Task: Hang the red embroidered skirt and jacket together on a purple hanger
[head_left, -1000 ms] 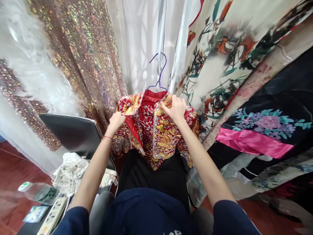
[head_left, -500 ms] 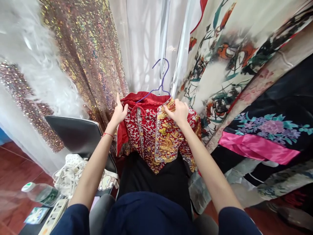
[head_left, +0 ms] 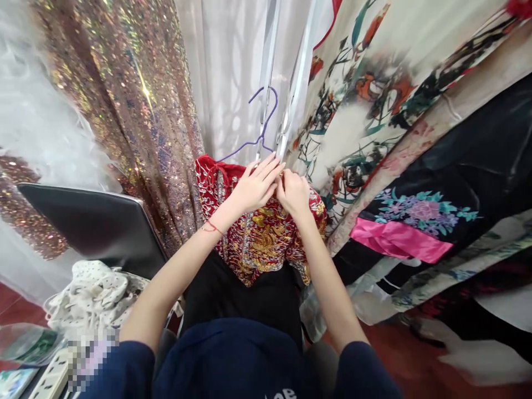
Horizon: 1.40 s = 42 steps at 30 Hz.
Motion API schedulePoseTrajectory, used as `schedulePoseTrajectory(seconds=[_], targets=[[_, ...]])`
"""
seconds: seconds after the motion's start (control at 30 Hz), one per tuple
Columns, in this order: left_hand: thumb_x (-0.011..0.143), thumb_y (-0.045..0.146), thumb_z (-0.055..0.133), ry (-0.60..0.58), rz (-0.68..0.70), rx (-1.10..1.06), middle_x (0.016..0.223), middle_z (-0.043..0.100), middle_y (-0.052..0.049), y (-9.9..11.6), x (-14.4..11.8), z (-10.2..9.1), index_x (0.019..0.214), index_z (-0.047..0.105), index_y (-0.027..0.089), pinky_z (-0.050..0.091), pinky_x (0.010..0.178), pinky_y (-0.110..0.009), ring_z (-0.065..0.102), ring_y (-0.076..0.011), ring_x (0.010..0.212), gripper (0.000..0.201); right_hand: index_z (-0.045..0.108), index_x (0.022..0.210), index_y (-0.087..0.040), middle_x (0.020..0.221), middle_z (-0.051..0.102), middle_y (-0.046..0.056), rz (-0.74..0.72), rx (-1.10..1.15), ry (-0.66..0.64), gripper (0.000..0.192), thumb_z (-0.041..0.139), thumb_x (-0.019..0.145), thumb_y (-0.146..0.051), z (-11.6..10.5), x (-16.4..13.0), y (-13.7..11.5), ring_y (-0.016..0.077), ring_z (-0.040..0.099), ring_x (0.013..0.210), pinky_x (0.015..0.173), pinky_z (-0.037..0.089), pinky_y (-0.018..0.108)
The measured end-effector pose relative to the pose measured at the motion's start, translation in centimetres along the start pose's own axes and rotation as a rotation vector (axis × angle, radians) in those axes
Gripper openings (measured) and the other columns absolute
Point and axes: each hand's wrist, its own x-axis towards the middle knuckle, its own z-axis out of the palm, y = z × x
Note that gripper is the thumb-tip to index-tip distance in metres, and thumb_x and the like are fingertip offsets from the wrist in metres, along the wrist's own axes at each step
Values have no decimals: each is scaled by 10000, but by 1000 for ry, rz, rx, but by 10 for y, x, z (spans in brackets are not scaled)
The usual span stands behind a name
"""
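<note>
A red jacket (head_left: 264, 244) with gold and silver embroidery lies over black cloth (head_left: 245, 305) in front of me. The purple hanger (head_left: 262, 130) sticks up from its neck opening, its lower right part hidden behind my fingers. With fingers stretched out and nearly together, my left hand (head_left: 258, 185) rests across the collar, its tips touching or almost touching the other hand. My right hand (head_left: 294, 191) is closed on the jacket's right shoulder edge, thumb toward the left hand. A thin red tie hangs at the collar's left side.
Sequined cloth (head_left: 153, 111) and white feathery fabric (head_left: 54, 111) hang at left, above a black-backed chair (head_left: 91, 227). White dotted cloth (head_left: 95, 293), a plastic bottle (head_left: 31, 343) and a power strip (head_left: 52, 377) sit lower left. Floral fabric (head_left: 357, 111) and a black embroidered garment (head_left: 424, 210) hang at right.
My left hand has let go of the jacket's left shoulder and moved right, across the collar to my right hand. The right hand keeps its hold. The view has shifted slightly.
</note>
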Motion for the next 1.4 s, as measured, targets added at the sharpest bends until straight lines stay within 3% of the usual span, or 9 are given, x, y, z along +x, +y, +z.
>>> schedulePoseTrajectory(seconds=[0.33,0.53,0.73,0.9,1.0,1.1,1.17,1.27,1.4], targets=[[1042,440,278,73,-24,-84,1637,350,-88,-10,-10,20,1588,298,180,149,1273,-434,187,-220,1566,605,605,909,-180,814,725,81,10,-123,-116,515,193,1084,-435,-50,-38,-3,181,634,716,646,282,284],[1017,543,336,72,-96,-79,1648,332,-63,-11,-18,16,1572,348,241,159,1271,-475,169,-257,1570,632,672,873,-177,648,674,61,194,-219,-154,436,361,1051,-425,-95,-71,-7,150,511,509,550,159,281],[1022,534,317,79,-194,-22,1645,335,-63,-1,-17,23,1557,388,239,189,1257,-515,184,-295,1563,616,659,721,-217,500,488,17,414,-122,188,469,383,1013,-459,-157,-109,-17,158,361,438,514,204,312],[1025,479,344,92,-295,-82,1654,313,-58,13,-8,34,1554,386,272,151,1244,-592,154,-310,1569,570,657,725,-306,513,491,21,564,-16,581,285,547,941,-457,-204,-143,-72,207,408,437,475,287,366],[1032,441,343,56,-298,-250,1662,291,-78,20,-8,22,1501,451,279,219,1201,-636,168,-326,1564,507,664,800,-290,626,631,41,531,91,481,252,541,966,-434,-197,-150,-98,212,566,523,512,379,342],[1044,393,322,99,-357,-479,1557,481,-87,36,-31,-7,1410,517,258,343,1184,-536,368,-259,1493,435,626,769,-259,636,655,40,518,223,373,340,471,1001,-454,-164,-144,-104,195,592,525,525,392,310],[1052,359,286,232,-549,-549,1362,650,-80,57,-60,-27,1283,581,241,456,1118,-418,583,-195,1302,393,609,777,-248,620,651,40,556,317,292,372,424,1014,-467,-137,-138,-104,195,574,500,514,369,303],[1036,393,329,423,-873,-323,1035,732,-71,98,-107,-46,981,633,254,537,968,-404,687,-215,1018,339,593,798,-245,608,657,33,592,514,129,358,413,1012,-468,-109,-137,-112,201,581,501,521,377,297],[1006,443,406,103,-890,-501,1012,734,-70,129,-143,-54,1002,622,277,552,880,-396,698,-240,925,272,619,927,-248,811,760,57,576,809,-71,266,471,987,-461,-101,-147,-131,233,708,690,628,509,319]])
